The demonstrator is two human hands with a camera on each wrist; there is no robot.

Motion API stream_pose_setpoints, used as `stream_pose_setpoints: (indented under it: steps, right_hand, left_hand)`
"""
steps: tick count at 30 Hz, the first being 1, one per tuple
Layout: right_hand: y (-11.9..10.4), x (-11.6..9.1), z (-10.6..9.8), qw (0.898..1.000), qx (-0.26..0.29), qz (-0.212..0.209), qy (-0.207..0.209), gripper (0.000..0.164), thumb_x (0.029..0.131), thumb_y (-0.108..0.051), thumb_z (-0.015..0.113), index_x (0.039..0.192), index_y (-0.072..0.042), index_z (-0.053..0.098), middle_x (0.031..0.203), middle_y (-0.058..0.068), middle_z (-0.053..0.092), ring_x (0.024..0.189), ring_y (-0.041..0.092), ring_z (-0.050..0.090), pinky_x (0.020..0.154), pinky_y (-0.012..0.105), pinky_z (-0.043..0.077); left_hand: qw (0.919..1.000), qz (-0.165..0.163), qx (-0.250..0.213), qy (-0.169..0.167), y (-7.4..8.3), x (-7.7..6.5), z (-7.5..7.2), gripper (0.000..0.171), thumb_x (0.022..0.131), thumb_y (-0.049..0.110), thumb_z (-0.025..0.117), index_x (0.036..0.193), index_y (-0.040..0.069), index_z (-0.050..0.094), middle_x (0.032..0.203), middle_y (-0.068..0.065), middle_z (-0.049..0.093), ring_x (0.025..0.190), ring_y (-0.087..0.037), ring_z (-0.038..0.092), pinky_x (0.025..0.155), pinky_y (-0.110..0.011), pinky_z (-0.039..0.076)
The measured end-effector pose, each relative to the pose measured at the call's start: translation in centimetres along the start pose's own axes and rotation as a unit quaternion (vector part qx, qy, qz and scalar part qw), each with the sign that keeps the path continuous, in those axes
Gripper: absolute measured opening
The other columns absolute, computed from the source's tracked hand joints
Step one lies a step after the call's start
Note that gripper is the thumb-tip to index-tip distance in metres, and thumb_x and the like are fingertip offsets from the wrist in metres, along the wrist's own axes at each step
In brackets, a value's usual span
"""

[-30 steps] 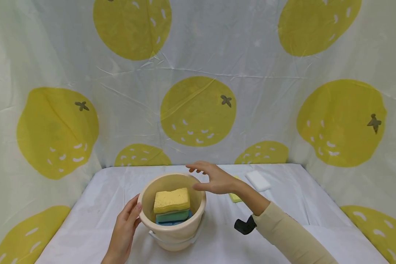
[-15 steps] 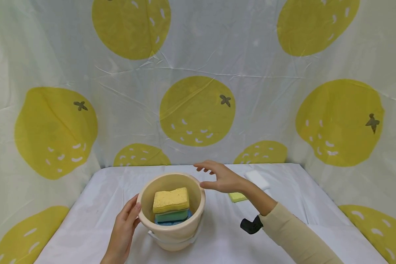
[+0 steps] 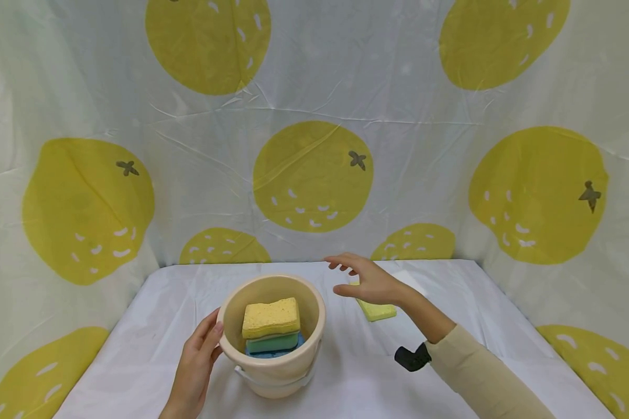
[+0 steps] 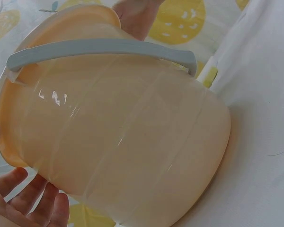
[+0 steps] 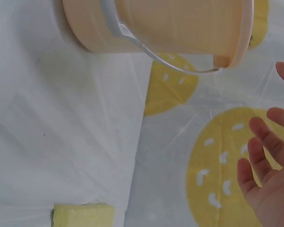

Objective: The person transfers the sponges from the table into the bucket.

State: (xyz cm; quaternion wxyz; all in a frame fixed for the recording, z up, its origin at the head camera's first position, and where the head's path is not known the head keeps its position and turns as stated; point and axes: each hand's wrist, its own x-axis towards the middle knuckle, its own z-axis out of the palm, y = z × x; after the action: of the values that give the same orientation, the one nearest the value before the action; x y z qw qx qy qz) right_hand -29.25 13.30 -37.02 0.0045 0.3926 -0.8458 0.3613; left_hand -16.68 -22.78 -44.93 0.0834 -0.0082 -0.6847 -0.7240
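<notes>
My left hand (image 3: 194,361) grips the rim of a cream bucket (image 3: 278,372), thumb at the rim and fingers along the outer wall, as the left wrist view shows. The bucket stands upright on the table, its pale grey handle (image 4: 104,46) hanging down the side. Inside lies a stack: a yellow sponge (image 3: 271,319) on top, a green sponge (image 3: 274,342) under it, and something blue (image 3: 275,353) lowest, mostly covered. To the right of the bucket, my right hand (image 3: 372,282) hovers with fingers apart, holding nothing. Below it lies a light yellow sponge (image 3: 375,311).
A flat white pad (image 3: 411,281) lies behind my right forearm, partly hidden. White cloth (image 3: 482,372) covers the table, and a lemon-print curtain (image 3: 314,99) closes off the back and sides. A black wrist-worn device (image 3: 412,358) sticks out at my right cuff.
My right hand has moved right, from above the bucket's rim to clear of it, near the light yellow sponge. The left hand and the bucket look unmoved.
</notes>
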Motion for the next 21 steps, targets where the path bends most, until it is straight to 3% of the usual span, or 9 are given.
stream_pose_setpoints:
  steps: [7,15,21]
  right_hand:
    - [0.6,-0.9,-0.7,1.0,-0.001,0.02,0.008,0.061,0.099,-0.026,0.072,0.153,-0.008,0.049,0.135,0.007,0.058,0.121,0.03,0.053,0.102,0.057,0.044]
    - [1.9,-1.8,-1.5,0.999,-0.003,0.034,0.019,0.062,0.098,-0.026,0.073,0.153,-0.007,0.049,0.136,0.007,0.059,0.122,0.031,0.053,0.103,0.057,0.044]
    - [3.4,-2.9,-2.1,0.998,-0.002,0.049,0.034,0.062,0.098,-0.024,0.074,0.152,-0.005,0.05,0.135,0.009,0.059,0.121,0.033,0.053,0.102,0.057,0.043]
  left_hand:
    - [1.0,0.002,-0.001,0.001,0.0,0.0,0.0,0.055,0.111,0.034,0.052,0.154,0.003,0.042,0.145,0.006,0.051,0.129,-0.005,0.051,0.096,-0.022,0.05]
    - [1.0,-0.005,-0.003,-0.001,0.1,0.0,0.1,0.056,0.111,0.035,0.052,0.155,0.002,0.041,0.153,-0.008,0.043,0.129,-0.004,0.05,0.095,-0.022,0.049]
    - [0.9999,-0.013,-0.005,-0.003,0.1,0.1,0.1,0.057,0.11,0.036,0.052,0.156,0.003,0.04,0.156,-0.009,0.041,0.13,-0.005,0.049,0.095,-0.021,0.049]
